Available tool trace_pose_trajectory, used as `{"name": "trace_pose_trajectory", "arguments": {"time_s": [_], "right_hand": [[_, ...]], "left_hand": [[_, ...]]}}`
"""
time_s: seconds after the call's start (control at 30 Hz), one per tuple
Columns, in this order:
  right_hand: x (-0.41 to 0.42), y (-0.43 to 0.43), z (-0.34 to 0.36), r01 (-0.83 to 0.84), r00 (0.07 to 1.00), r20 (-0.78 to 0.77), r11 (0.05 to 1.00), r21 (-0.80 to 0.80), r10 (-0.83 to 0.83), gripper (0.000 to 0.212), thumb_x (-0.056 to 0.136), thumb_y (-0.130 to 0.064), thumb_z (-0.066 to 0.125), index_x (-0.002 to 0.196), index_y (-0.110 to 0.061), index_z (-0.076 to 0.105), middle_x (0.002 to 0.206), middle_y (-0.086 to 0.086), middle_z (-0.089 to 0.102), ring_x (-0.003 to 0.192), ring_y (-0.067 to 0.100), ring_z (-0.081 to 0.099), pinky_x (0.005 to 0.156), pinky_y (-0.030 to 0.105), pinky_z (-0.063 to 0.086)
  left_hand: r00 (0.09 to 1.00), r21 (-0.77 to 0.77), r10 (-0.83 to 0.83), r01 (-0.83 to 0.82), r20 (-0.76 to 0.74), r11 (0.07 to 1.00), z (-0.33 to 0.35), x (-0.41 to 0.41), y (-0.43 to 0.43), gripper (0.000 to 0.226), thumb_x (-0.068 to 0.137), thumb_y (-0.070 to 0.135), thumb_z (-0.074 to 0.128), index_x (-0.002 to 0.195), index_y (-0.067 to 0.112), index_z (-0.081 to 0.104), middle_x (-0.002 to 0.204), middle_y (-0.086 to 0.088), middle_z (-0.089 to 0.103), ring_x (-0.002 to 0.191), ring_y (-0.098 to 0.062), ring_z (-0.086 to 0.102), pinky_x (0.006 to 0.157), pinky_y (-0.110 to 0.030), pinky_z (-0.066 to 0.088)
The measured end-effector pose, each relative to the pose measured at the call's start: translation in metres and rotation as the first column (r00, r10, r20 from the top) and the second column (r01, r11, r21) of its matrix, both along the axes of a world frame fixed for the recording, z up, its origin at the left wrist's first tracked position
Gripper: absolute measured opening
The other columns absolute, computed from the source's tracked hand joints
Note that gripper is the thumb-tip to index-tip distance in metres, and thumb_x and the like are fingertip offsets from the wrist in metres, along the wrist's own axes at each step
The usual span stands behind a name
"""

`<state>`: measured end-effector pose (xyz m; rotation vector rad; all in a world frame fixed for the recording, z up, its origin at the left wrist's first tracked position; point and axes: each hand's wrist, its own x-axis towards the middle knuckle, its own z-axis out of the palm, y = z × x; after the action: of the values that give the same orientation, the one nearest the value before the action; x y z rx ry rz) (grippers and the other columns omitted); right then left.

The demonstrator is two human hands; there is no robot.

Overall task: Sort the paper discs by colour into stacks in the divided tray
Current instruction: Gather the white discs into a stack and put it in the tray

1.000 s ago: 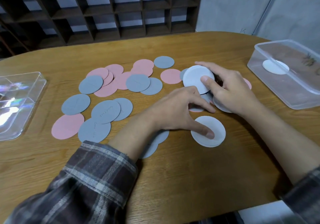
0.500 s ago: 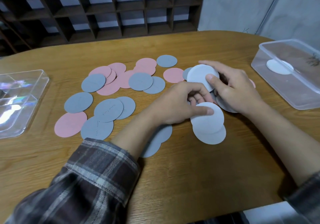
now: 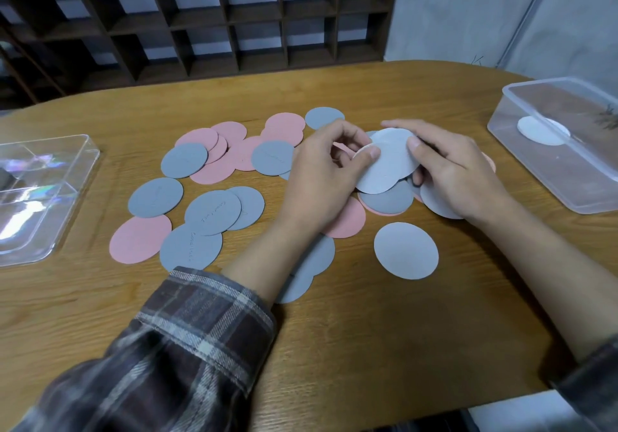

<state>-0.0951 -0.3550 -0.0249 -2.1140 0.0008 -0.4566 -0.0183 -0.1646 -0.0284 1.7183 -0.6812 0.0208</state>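
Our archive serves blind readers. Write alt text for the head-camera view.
A person's left hand and right hand pinch a pale disc over pink discs and grey discs scattered on a wooden table. A clear divided tray sits left, a clear tub holding a white disc right.

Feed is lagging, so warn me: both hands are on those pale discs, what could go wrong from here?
The left hand and right hand pinch the pale discs only at their edges; one may slip out. The left forearm covers grey discs; lifting it might drag them. The divided tray sits far left, across the loose spread, so the carry could disturb it.
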Motion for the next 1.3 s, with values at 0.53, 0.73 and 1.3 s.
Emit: {"name": "trace_pose_trajectory", "arguments": {"time_s": [0.53, 0.73, 1.3], "right_hand": [[-0.004, 0.006, 0.001, -0.023, 0.998, -0.057, 0.938, -0.347, 0.004, 0.048, 0.104, -0.027, 0.058, 0.149, -0.036, 0.048, 0.099, -0.014, 0.066, 0.078, 0.007, 0.057, 0.065, 0.014, 0.038], [-0.005, 0.004, 0.005, 0.069, 0.998, 0.028, 0.950, -0.305, -0.064, 0.043, 0.102, -0.019, 0.060, 0.142, -0.033, 0.055, 0.095, -0.008, 0.067, 0.077, 0.011, 0.057, 0.068, 0.017, 0.042], [-0.006, 0.007, 0.009, 0.131, 0.991, 0.045, 0.953, -0.274, -0.123, 0.041, 0.100, -0.013, 0.062, 0.139, -0.026, 0.060, 0.099, -0.013, 0.067, 0.081, -0.005, 0.056, 0.069, 0.002, 0.036]], "left_hand": [[0.941, 0.106, 0.156, -0.196, 0.301, 0.975, -0.001, -0.005, -0.005, 0.028, 0.090, 0.035, 0.078, 0.083, 0.018, 0.057, 0.087, 0.007, 0.057, 0.079, -0.006, 0.053, 0.068, -0.014, 0.039], [0.921, 0.337, -0.286, 0.190, 0.265, 0.922, 0.002, -0.019, -0.006, 0.028, 0.082, 0.038, 0.087, 0.077, 0.017, 0.070, 0.065, 0.007, 0.060, 0.060, -0.010, 0.054, 0.057, -0.022, 0.042], [0.869, 0.483, -0.493, 0.446, -0.034, 0.754, 0.009, -0.013, 0.000, 0.028, 0.068, 0.037, 0.096, 0.091, 0.031, 0.082, 0.090, 0.010, 0.065, 0.075, -0.004, 0.050, 0.068, -0.021, 0.042]]}}
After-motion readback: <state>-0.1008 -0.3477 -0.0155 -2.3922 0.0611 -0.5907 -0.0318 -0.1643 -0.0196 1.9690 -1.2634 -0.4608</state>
